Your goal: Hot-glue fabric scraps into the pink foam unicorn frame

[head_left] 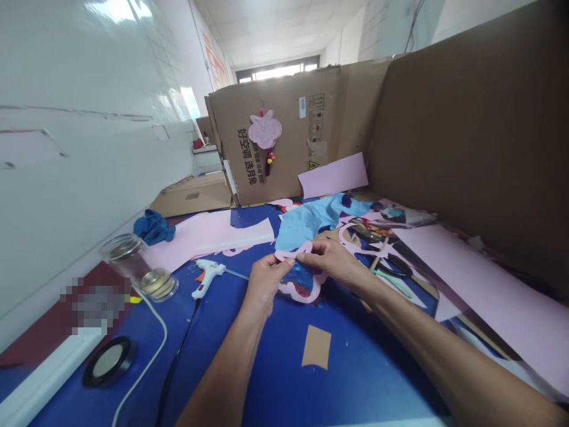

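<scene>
Pink cutout is being held over the middle of the blue-covered counter, with cardboard standing along the far and right sides. A pink sheet is lying to the right, light-blue cloth is lying far, and a glue gun is resting left. The left hand and right hand are gripping the cutout's far edge, their fingers pinching it, while a shiny blue scrap is showing inside its ring.
</scene>
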Motion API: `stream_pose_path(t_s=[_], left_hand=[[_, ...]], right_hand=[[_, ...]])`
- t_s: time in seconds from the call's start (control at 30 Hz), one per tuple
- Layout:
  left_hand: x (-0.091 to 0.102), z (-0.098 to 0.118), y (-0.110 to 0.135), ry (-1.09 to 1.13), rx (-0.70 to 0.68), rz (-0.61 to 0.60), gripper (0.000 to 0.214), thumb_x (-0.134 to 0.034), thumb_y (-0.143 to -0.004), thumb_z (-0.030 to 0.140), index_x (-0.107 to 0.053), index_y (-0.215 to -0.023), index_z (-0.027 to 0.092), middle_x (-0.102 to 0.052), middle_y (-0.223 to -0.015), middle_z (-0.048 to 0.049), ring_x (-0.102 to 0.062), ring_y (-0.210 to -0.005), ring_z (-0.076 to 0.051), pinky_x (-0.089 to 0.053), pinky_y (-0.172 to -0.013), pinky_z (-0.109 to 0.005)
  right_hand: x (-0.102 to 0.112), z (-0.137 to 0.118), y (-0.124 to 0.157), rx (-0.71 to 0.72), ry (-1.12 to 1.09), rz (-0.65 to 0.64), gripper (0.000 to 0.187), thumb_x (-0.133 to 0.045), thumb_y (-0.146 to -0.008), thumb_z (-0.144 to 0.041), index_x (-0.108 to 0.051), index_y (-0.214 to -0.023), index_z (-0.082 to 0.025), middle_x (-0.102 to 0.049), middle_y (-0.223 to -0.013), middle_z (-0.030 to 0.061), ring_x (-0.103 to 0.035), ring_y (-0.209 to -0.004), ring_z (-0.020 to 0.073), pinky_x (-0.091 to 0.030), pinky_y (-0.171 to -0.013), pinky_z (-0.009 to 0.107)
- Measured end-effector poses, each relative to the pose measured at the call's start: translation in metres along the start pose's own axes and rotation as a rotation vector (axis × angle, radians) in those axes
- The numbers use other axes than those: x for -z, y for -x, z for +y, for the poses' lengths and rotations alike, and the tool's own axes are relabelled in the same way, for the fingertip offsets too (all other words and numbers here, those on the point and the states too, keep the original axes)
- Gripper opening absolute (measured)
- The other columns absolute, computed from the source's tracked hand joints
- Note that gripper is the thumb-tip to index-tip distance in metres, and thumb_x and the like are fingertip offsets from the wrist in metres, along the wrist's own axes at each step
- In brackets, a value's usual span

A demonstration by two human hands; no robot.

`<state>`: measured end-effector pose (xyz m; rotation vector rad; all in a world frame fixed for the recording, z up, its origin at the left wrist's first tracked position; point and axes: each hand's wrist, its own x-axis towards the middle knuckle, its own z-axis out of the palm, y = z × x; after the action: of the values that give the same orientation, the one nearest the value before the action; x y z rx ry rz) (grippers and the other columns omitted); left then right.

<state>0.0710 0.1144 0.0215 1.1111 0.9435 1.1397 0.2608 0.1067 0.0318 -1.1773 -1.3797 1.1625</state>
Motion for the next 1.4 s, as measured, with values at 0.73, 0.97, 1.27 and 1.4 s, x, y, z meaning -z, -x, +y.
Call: stream_pose_path(t_s=[0.73,0.97,1.27,1.4], left_hand=[[0.005,0.01,-0.004,0.041,-0.042,0.098,0.036,-0.099,-0.058,0.039,-0.084,-0.08,0.014,-0.078,-0.071,-0.0057,-0.068,-0.06,-0.018,-0.052,-0.058,-0.027],[0.033,0.03,-0.017,0.2,-0.158,0.246,0.044,-0.102,-0.051,0.04,-0.08,-0.081,0.016,-0.079,-0.074,-0.002,-0.071,-0.067,-0.015,-0.055,-0.071,-0.027],[0.023,0.021,-0.012,0.166,-0.062,0.152,0.043,-0.103,-0.05,0.039,-0.082,-0.078,0.013,-0.08,-0.073,-0.007,-0.068,-0.061,-0.016,-0.055,-0.065,-0.028],[0.023,0.021,-0.009,0.113,-0.006,0.086,0.04,-0.102,-0.052,0.039,-0.081,-0.076,0.013,-0.078,-0.068,-0.0058,-0.065,-0.056,-0.014,-0.051,-0.059,-0.026]], right_hand=[[0.001,-0.007,0.003,0.008,-0.038,-0.045,0.046,-0.084,-0.079,-0.064,-0.074,-0.088,-0.02,-0.07,-0.074,0.0004,-0.062,-0.061,0.0153,-0.049,-0.059,0.028],[0.003,-0.002,0.0,-0.019,-0.07,-0.037,0.043,-0.087,-0.078,-0.058,-0.07,-0.092,-0.02,-0.072,-0.073,0.0018,-0.067,-0.062,0.0181,-0.056,-0.063,0.032],[-0.001,-0.004,0.002,-0.003,-0.076,-0.028,0.041,-0.085,-0.08,-0.057,-0.073,-0.085,-0.019,-0.072,-0.066,0.003,-0.065,-0.059,0.0177,-0.054,-0.059,0.031],[0.003,-0.005,0.001,0.012,-0.126,0.045,0.045,-0.079,-0.084,-0.062,-0.073,-0.097,-0.02,-0.073,-0.072,0.0021,-0.066,-0.06,0.0182,-0.055,-0.061,0.032]])
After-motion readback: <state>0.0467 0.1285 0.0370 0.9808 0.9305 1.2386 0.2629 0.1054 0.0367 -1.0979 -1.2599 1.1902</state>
